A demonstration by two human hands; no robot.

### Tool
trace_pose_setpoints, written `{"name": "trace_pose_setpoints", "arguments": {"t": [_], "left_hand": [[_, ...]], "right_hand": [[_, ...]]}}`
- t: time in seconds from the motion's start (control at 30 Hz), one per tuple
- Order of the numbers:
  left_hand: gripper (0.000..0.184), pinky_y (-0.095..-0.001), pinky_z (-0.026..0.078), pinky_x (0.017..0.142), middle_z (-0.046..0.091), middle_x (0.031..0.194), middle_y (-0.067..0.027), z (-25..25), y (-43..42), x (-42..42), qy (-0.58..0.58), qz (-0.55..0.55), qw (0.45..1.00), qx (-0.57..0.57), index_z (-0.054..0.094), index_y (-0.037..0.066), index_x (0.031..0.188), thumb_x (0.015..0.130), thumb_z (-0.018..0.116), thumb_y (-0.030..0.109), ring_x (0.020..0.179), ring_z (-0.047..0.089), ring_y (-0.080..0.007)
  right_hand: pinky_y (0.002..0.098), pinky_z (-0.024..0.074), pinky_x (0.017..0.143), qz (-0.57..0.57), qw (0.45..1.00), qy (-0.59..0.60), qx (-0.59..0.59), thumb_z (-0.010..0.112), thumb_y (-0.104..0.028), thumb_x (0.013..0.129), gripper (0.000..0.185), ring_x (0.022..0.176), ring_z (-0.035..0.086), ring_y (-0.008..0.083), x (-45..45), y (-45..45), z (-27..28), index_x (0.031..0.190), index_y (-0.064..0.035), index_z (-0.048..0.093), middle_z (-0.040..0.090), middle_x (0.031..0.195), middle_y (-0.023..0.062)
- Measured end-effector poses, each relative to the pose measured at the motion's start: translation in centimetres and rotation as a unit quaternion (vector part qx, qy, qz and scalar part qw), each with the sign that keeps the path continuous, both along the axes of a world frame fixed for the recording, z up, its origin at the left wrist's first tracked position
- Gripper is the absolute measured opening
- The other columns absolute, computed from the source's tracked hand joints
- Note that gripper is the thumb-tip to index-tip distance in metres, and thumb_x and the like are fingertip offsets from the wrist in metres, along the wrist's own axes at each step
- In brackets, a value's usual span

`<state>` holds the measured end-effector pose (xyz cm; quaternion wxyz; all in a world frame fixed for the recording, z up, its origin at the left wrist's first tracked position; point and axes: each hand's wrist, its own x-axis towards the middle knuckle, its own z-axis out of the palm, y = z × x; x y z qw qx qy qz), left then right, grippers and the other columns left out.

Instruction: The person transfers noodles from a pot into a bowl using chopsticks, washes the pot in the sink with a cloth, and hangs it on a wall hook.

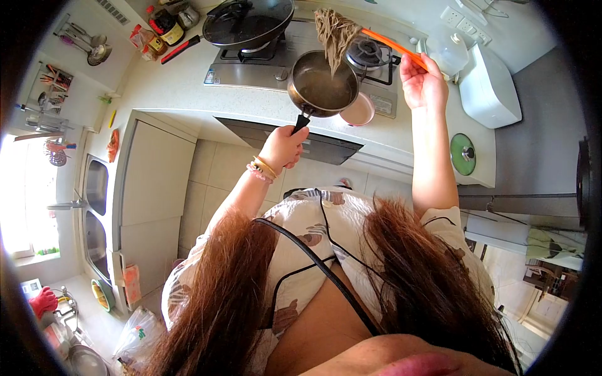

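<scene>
My left hand (282, 148) is closed around the black handle of a small saucepan (302, 103), holding it at the front of the gas stove (251, 74). Cloudy liquid shows inside the pan. In my right hand (424, 83) is a long orange utensil (390, 44); whether it is a pair of chopsticks I cannot tell. A clump of brownish noodles (337, 36) hangs from its far end, with the lower strands trailing down over the pan. Just right of the saucepan, partly hidden by it, stands a pale pink bowl (359, 111).
A lidded black wok (248, 25) sits on the left burner, beside sauce bottles (164, 26). The right burner (369, 55) is behind the saucepan. To the right are a white appliance (489, 88) and a green glass lid (463, 154). A double sink (96, 188) lies far left.
</scene>
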<state>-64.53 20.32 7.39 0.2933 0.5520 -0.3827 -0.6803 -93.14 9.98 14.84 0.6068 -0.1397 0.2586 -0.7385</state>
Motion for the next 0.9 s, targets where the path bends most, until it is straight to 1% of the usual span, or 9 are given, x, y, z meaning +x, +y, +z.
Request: {"name": "trace_pose_setpoints", "arguments": {"t": [0.1,0.2,0.3,0.4,0.6,0.7,0.8,0.9], "left_hand": [[0.032,-0.0237,0.027,0.031,0.041,0.054,0.0010,-0.1,0.1,-0.1,0.006,0.010,1.000,-0.002,0.042,0.008,0.069,0.088,0.056,0.029,0.037,0.037,-0.0082],[0.031,-0.0234,0.023,0.031,0.036,0.050,0.0046,-0.1,0.1,-0.4,-0.002,0.020,1.000,-0.001,0.041,0.011,0.069,0.091,0.054,0.029,0.034,0.031,-0.0062],[0.031,-0.0233,0.023,0.031,0.037,0.051,0.0047,0.2,0.2,-0.4,-0.007,0.024,1.000,0.002,0.041,0.011,0.069,0.090,0.054,0.029,0.035,0.031,-0.0060],[0.032,-0.0240,0.025,0.031,0.040,0.054,0.0017,0.3,0.2,-0.2,0.006,0.022,1.000,0.004,0.042,0.008,0.068,0.089,0.055,0.028,0.037,0.035,-0.0077],[0.031,-0.0239,0.024,0.031,0.039,0.053,0.0020,0.3,0.1,-0.2,0.014,0.017,1.000,0.006,0.042,0.008,0.069,0.089,0.055,0.027,0.036,0.034,-0.0074],[0.031,-0.0240,0.024,0.031,0.039,0.053,0.0019,0.3,0.0,-0.2,0.017,0.015,1.000,0.014,0.042,0.008,0.069,0.089,0.054,0.027,0.036,0.034,-0.0074],[0.031,-0.0242,0.024,0.031,0.038,0.053,0.0019,0.0,-0.1,-0.1,0.015,0.017,1.000,0.017,0.042,0.008,0.069,0.089,0.055,0.027,0.036,0.034,-0.0074],[0.030,-0.0243,0.024,0.032,0.039,0.054,0.0020,-0.1,-0.2,-0.1,0.001,0.028,0.999,0.019,0.043,0.008,0.069,0.089,0.055,0.027,0.037,0.033,-0.0074]], "right_hand": [[0.0363,0.0560,0.065,0.004,1.000,-0.002,-0.003,0.051,-0.005,0.086,0.011,0.071,0.062,0.0314,-0.1,-0.1,-0.1,0.087,0.0057,0.049,0.057,0.082,0.0205],[0.0360,0.0559,0.064,-0.003,1.000,-0.006,-0.001,0.052,-0.005,0.086,0.011,0.071,0.062,0.0315,0.1,0.0,0.1,0.087,0.0052,0.049,0.057,0.082,0.0205],[0.0361,0.0560,0.064,0.006,1.000,-0.006,-0.008,0.052,-0.005,0.086,0.010,0.071,0.062,0.0316,-0.1,0.1,0.0,0.087,0.0047,0.049,0.058,0.082,0.0202],[0.0368,0.0564,0.064,0.005,1.000,0.001,0.010,0.052,-0.005,0.086,0.010,0.071,0.063,0.0317,-0.6,0.1,-0.5,0.087,0.0043,0.049,0.058,0.082,0.0197],[0.0372,0.0568,0.064,0.003,1.000,0.008,0.015,0.052,-0.006,0.086,0.010,0.071,0.063,0.0311,-0.7,0.5,-1.5,0.087,0.0040,0.049,0.059,0.082,0.0195],[0.0376,0.0568,0.064,-0.007,0.999,-0.007,0.031,0.052,-0.005,0.086,0.010,0.070,0.063,0.0314,-0.6,0.5,-1.7,0.086,0.0042,0.050,0.059,0.080,0.0196],[0.0342,0.0562,0.065,-0.018,0.999,0.010,0.025,0.052,-0.005,0.087,0.012,0.071,0.062,0.0287,-0.6,1.0,-1.4,0.088,0.0068,0.051,0.059,0.081,0.0183],[0.0340,0.0560,0.066,-0.020,1.000,0.015,0.003,0.053,-0.005,0.086,0.013,0.072,0.062,0.0287,-1.5,1.3,-1.0,0.089,0.0075,0.051,0.058,0.082,0.0185]]}}
